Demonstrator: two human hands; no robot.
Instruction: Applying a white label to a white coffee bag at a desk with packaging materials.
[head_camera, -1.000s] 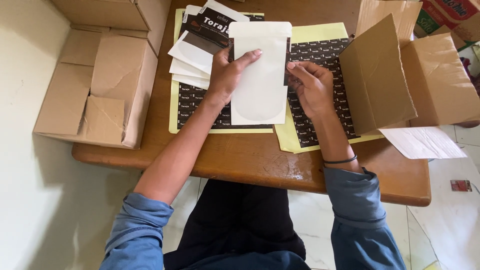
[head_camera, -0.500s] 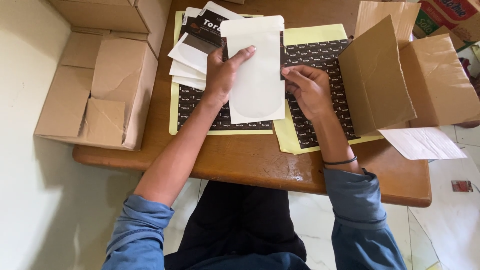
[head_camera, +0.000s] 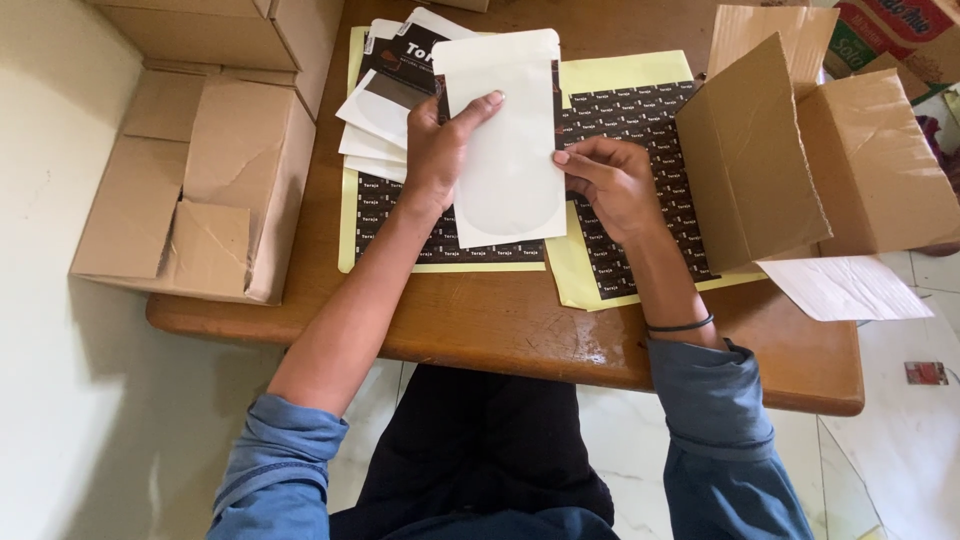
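Observation:
My left hand grips the left edge of a white flat pouch with a round window, holding it upright-facing above the table. At the pouch's right edge my right hand rests over a yellow sheet of small black stickers; its fingertips pinch together near the pouch, and I cannot tell whether they hold a sticker. A second yellow sticker sheet lies under the left hand. A stack of white pouches, one with a black label, lies behind the left hand.
An open cardboard box stands at the right on the wooden table. Another open cardboard box sits at the left edge. A white paper hangs off the right front. Pale floor lies below.
The white pouch has shifted a little to the left and away from me in my left hand. My right hand has moved up to the pouch's right edge.

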